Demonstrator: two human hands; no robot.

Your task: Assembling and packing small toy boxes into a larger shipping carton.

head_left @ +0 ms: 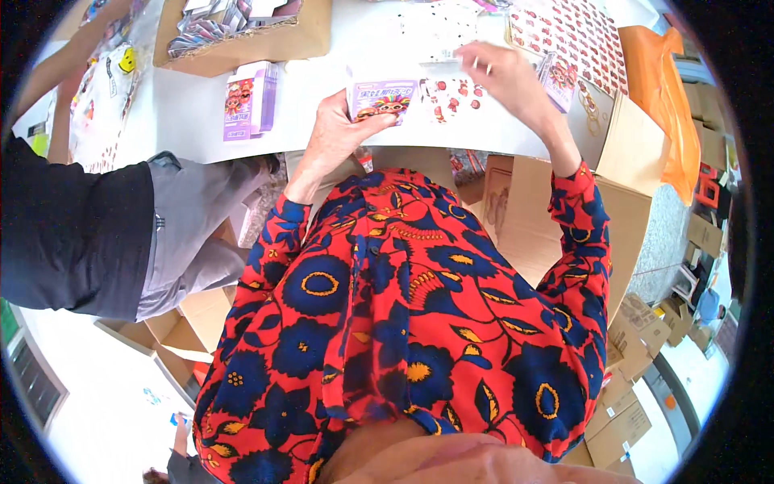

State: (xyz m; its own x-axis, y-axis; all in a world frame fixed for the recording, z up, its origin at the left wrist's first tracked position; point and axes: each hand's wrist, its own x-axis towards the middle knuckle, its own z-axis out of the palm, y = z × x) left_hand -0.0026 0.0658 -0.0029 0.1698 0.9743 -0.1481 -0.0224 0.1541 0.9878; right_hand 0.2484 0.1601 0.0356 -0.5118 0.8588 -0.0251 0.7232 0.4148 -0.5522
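Observation:
A small purple-and-white printed box (385,97) is held upright in my left hand (343,129), the thumb across its lower front. My right hand (506,79) is raised over the table with its fingers bent and somewhat apart, slightly blurred. Its fingertips are by the near edge of a clear sheet with small dark marks (439,32); I cannot tell whether they touch it. Between my hands lies a clear sheet of red printed figures (451,100). To the right of my right hand is a stack of purple printed cards or packs (558,81).
A stack of flat purple boxes (251,101) stands at left, below an open carton (242,44) of many small packs. A large red-figured sheet (568,36), rubber bands (592,113) and an orange bag (661,89) lie right. A co-worker (76,230) sits at left; cardboard boxes (597,218) stand beside me.

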